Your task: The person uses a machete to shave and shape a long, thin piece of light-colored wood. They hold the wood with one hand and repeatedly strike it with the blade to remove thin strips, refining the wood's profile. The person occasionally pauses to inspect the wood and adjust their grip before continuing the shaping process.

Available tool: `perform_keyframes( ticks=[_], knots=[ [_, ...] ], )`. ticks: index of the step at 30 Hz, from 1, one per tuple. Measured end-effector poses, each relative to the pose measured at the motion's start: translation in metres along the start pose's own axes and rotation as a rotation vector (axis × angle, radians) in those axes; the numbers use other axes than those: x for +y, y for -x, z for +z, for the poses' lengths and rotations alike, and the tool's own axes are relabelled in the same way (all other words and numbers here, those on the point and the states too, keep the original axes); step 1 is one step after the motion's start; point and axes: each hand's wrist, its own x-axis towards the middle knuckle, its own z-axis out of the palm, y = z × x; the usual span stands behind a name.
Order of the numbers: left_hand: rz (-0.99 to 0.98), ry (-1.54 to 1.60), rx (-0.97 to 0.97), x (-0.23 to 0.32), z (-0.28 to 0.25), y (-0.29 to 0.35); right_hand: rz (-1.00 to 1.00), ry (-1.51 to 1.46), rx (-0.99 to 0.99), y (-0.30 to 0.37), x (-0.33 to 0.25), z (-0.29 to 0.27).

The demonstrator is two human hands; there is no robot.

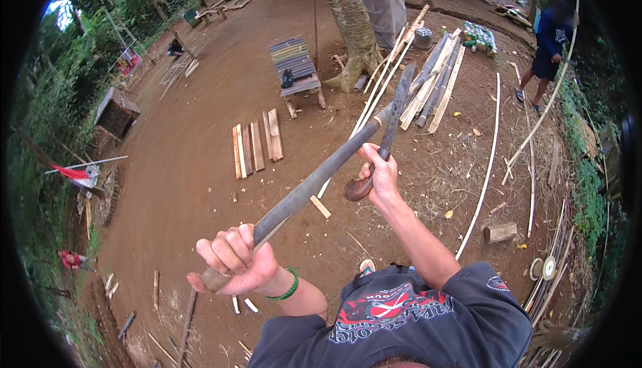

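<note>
The left hand (241, 257) is gripping the near end of a dark pole (314, 184), its fingers wrapping fully around it. The pole is slanting away to the right. The right hand's (383, 177) fingers are curling around the handle of a machete (396, 112), whose blade is crossing the pole's far end. Beyond, short boards (257, 146) are lying on the ground (180, 201), a black object (287, 78) is resting on a slatted surface (291, 53), and a person (547, 47) is standing far right.

Dark pole (315, 184) slanted; machete (399, 100) at far end.

Dark knife handle (359, 189) partly hidden
</note>
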Motion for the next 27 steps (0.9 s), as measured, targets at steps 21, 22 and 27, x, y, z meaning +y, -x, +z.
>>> perform_keyframes(
  ticks=[21,22,27],
  knots=[
    [-0.42,0.234,-1.037,-0.123,0.09,0.021,-0.131,1.035,-0.57,0.179,-0.174,-0.075],
    [-0.414,0.239,-1.04,-0.123,0.091,0.022,-0.21,1.018,-0.581,0.19,-0.17,-0.068],
    [-0.375,0.268,-1.03,-0.125,0.087,0.024,-0.285,1.067,-0.519,0.207,-0.156,-0.065]
  ],
)
